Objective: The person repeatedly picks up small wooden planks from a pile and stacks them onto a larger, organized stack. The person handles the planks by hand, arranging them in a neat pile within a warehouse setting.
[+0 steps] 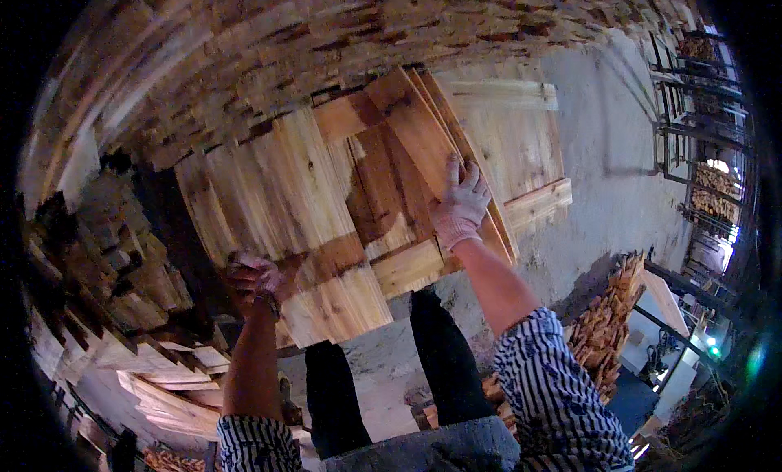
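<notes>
My right hand [463, 205], in a pale knit glove, grips a few narrow wooden boards [414, 118]. They lie slantwise, one over another, across a low stack of planks. My left hand [254, 278], gloved too, is at the near left edge of a wide panel of light planks [265, 187]. Its fingers look bent, but blur and shadow hide whether they hold anything. Between my hands, darker reddish planks [383, 179] and a pale crosspiece [407, 267] show, with shadows of my arms across them.
Stacked timber [326, 32] lines the far side. More planks [505, 130] lie right of the slanted boards, on the grey floor [603, 138]. Dark metal racks [676, 130] stand far right. A heap of wood pieces [607, 325] is at near right, dim wood blocks [122, 244] at left.
</notes>
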Available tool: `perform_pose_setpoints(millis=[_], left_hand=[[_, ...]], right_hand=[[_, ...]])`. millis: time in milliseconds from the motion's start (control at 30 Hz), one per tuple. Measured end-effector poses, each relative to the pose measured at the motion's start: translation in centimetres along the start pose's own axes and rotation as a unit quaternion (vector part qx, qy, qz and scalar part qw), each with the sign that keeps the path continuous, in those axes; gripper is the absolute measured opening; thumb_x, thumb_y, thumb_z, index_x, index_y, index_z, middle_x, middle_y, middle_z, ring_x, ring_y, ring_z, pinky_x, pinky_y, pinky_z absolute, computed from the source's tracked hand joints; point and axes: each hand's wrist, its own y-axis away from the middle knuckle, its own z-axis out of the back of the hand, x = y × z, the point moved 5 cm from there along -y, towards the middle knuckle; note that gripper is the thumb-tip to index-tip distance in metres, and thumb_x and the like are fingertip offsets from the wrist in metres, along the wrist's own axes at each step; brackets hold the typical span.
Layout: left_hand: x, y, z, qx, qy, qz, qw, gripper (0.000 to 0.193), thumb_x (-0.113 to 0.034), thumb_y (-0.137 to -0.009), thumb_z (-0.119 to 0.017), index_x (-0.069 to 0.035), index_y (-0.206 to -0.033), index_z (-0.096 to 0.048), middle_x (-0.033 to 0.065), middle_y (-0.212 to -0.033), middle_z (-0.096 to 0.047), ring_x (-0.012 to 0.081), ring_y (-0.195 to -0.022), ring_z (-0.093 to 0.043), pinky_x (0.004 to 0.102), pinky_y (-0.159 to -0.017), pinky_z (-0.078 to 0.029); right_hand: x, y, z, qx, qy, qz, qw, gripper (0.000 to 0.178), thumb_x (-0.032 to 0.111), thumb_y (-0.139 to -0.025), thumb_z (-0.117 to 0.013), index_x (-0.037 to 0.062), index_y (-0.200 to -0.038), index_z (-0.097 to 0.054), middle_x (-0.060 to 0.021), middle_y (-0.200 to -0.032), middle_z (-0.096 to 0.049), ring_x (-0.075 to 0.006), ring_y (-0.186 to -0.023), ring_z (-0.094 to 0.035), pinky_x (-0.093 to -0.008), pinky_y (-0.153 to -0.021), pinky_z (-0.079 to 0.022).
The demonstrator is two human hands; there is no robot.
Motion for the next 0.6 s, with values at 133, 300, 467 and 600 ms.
perform_pose_setpoints(millis=[133, 300, 467, 600], left_hand=[[-1.6, -0.3, 1.1, -0.004, -0.01, 0.001, 1.0, 0.108, -0.085, -0.073, -0.054, 0.001, -0.139, -0.047, 0.025, -0.127, -0.059, 0.0364, -0.12, -0.056, 0.0459, -0.1, -0.046], [-1.4, -2.3, -2.1, -0.013, -0.079, 0.008, 0.997, 0.081, -0.068, -0.083, -0.057, -0.003, -0.131, -0.057, 0.0222, -0.122, -0.064, 0.0312, -0.104, -0.067, 0.0455, -0.081, -0.056], [-0.7, -1.3, 0.2, 0.012, -0.054, -0.006, 0.998, 0.078, -0.067, -0.082, -0.059, -0.004, -0.126, -0.058, 0.0206, -0.116, -0.063, 0.0301, -0.1, -0.066, 0.0448, -0.079, -0.056], [0.8, -0.3, -0.2, 0.029, -0.046, -0.004, 0.998, 0.075, -0.067, -0.081, -0.061, -0.004, -0.122, -0.058, 0.0193, -0.112, -0.063, 0.0292, -0.096, -0.065, 0.0442, -0.077, -0.055]], right_hand=[[-0.6, -0.1, 2.2, 0.09, -0.078, 0.045, 0.992, 0.107, 0.037, -0.07, -0.08, 0.0174, -0.157, -0.021, -0.0232, -0.146, -0.038, -0.0415, -0.131, -0.042, -0.0498, -0.106, -0.039], [6.8, 4.3, 2.2, 0.12, -0.143, 0.059, 0.981, 0.106, 0.043, -0.073, -0.078, 0.013, -0.157, -0.02, -0.0262, -0.145, -0.039, -0.0424, -0.131, -0.044, -0.0482, -0.106, -0.04], [11.0, 4.7, 1.0, 0.179, -0.204, 0.038, 0.962, 0.104, 0.045, -0.073, -0.077, 0.0144, -0.156, -0.022, -0.0288, -0.145, -0.04, -0.0452, -0.132, -0.043, -0.0488, -0.11, -0.038], [6.4, 3.6, 2.1, 0.161, -0.21, 0.049, 0.963, 0.101, 0.04, -0.074, -0.077, 0.014, -0.156, -0.023, -0.0313, -0.145, -0.039, -0.047, -0.132, -0.042, -0.0502, -0.109, -0.039]])
